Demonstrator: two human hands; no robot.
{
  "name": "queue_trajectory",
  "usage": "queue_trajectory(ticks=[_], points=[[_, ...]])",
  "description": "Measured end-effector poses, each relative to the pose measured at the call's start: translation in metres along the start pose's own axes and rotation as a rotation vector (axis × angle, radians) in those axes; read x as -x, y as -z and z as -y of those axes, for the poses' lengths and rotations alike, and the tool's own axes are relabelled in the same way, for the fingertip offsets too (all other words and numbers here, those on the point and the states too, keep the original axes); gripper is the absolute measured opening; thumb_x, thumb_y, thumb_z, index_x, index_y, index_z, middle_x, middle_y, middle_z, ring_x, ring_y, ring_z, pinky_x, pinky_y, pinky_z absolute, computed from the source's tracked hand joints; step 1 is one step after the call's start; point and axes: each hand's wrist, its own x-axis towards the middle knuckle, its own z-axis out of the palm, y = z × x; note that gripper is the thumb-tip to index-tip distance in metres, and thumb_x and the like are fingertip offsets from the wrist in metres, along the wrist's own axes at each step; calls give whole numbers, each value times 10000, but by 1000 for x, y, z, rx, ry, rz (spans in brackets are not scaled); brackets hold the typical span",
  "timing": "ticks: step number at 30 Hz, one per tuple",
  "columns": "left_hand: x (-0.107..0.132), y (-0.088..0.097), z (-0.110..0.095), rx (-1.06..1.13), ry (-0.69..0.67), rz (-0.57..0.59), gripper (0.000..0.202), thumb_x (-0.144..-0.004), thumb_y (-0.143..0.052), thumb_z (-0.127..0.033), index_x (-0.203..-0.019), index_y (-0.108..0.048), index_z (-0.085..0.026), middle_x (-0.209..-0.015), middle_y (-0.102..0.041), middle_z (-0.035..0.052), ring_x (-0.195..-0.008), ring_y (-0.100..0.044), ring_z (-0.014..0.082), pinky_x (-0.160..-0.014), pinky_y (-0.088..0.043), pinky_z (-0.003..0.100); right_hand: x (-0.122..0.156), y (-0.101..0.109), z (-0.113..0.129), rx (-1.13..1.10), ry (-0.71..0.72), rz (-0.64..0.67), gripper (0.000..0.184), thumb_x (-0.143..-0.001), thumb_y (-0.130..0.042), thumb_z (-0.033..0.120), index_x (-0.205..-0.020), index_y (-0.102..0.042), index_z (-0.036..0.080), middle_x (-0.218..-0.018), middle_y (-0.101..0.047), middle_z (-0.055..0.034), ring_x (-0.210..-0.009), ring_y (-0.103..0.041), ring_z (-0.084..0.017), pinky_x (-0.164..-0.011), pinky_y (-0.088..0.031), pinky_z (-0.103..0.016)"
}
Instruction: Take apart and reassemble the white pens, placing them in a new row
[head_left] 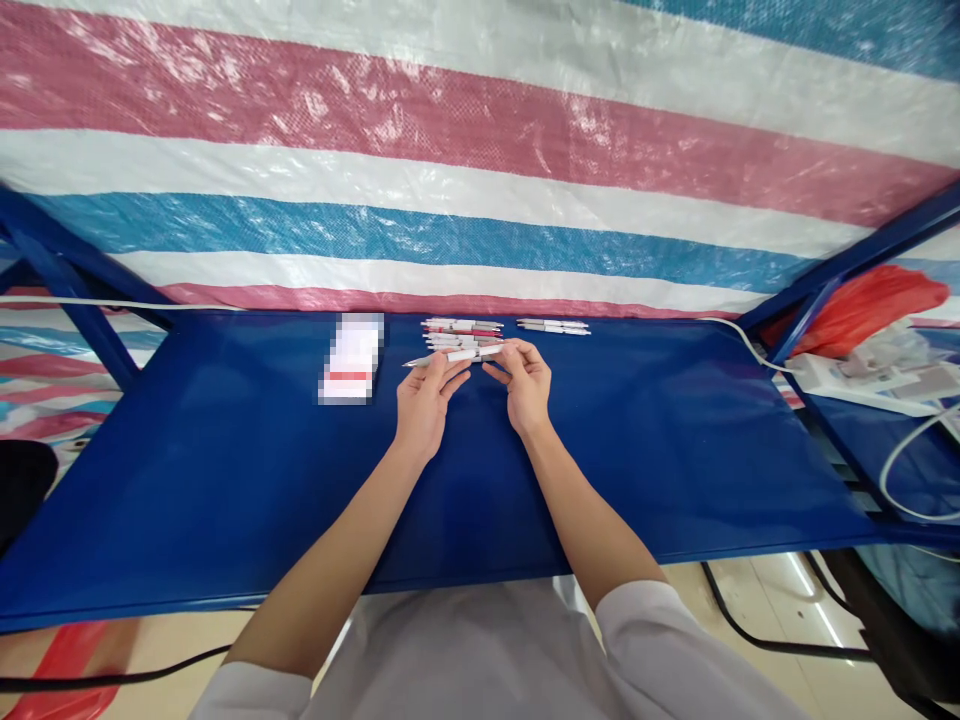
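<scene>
A white pen point(461, 355) is held level between both hands above the blue table point(300, 500), its pointed end to the left. My left hand point(424, 402) pinches it near the pointed end, with thumb and fingers closed. My right hand point(529, 388) grips the other end between thumb and forefinger. Whether the pen is in one piece there, I cannot tell. Just beyond it lies a stack of several pens point(462, 326), white and grey with a red one among them. Farther right, a small group of white pens point(553, 326) lies side by side.
Left of the pens lies a blurred white rectangular object point(352, 358). Behind the table hangs a striped plastic sheet point(480, 170). At right are a white power strip point(862, 385), a cable point(739, 335) and a red plastic bag point(855, 305). Blue metal posts flank the table.
</scene>
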Motion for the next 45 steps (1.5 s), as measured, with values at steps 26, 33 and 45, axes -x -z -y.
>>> queue_trajectory(ticks=[26,33,45], points=[[-2,43,5,-1754,-776,670,466,-980,-444,-434,-1353,-581,-190,-1450,-521,121,-1361,-448,315,-1157,-284,527,-23,25,5,-1046,22,-47,256,-956,-363,390,-782,-482,244,-601,-368,68,-511,-364,-110,-529,-378,-272],[-3,44,6,-1746,-734,610,496,-949,-487,-457,-1371,-571,-210,-1477,-485,129,-1390,-408,338,-1171,-243,571,-27,29,-1,-1019,21,-22,262,-928,-382,403,-727,-415,238,-608,-330,66,-520,-336,-118,-523,-351,-284],[-1,45,9,-1723,-697,575,521,-917,-529,-495,-1377,-563,-252,-1509,-444,119,-1403,-383,358,-1169,-211,599,-25,28,-4,-1041,17,-3,221,-901,-391,345,-707,-379,239,-612,-334,60,-530,-344,-122,-524,-350,-294]])
